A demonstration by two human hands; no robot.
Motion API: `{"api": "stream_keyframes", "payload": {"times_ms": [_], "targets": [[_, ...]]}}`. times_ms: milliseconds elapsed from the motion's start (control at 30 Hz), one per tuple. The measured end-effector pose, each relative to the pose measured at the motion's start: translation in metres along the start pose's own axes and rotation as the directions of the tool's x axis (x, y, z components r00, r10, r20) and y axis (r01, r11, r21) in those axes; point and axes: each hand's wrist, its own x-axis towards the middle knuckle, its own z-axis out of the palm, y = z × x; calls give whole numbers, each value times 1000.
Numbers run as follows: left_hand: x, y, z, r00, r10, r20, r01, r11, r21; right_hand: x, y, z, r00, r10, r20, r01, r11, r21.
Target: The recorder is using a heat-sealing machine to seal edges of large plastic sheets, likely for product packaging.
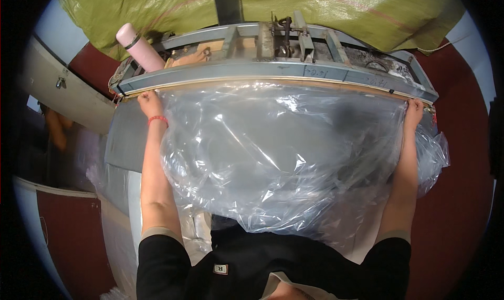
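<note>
A wide sheet of clear plastic film (262, 142), perhaps a large bag, stretches between my two hands, its far edge along the long grey metal bar (226, 71) of a framed machine. At the film's far left corner my left hand (150, 103) is closed in a pinch; a red bead bracelet circles that wrist. My right hand (414, 114) pinches the far right corner, close to the bar's right end. The film's near part hangs in crinkled folds toward my body. More bunched film (431, 158) bulges out beyond my right forearm.
A pink bottle (144, 49) leans at the frame's left end. Behind the frame stand a dark flat slab (228, 8) and a yellow-green woven tarp (325, 11). Dark metal fittings (286, 35) sit mid-frame. At left is a pale panel with a padlock (61, 82).
</note>
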Motion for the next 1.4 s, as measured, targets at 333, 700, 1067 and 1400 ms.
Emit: {"api": "stream_keyframes", "payload": {"times_ms": [333,700,1067,1400], "targets": [[-15,22,-35,963,3,268,-118,902,415,-28,-42,-15,978,-182,98,180,983,28],[-95,71,-53,783,65,618,64,981,-184,-158,-7,-193,971,-197,-133,7,584,-812],[-158,167,-100,650,357,670,-44,899,-436,-222,-283,43,638,-413,650,307,910,277],[-168,167,-124,638,385,667,-44,883,-468,-302,-315,130,389,-416,822,-112,864,491]]}}
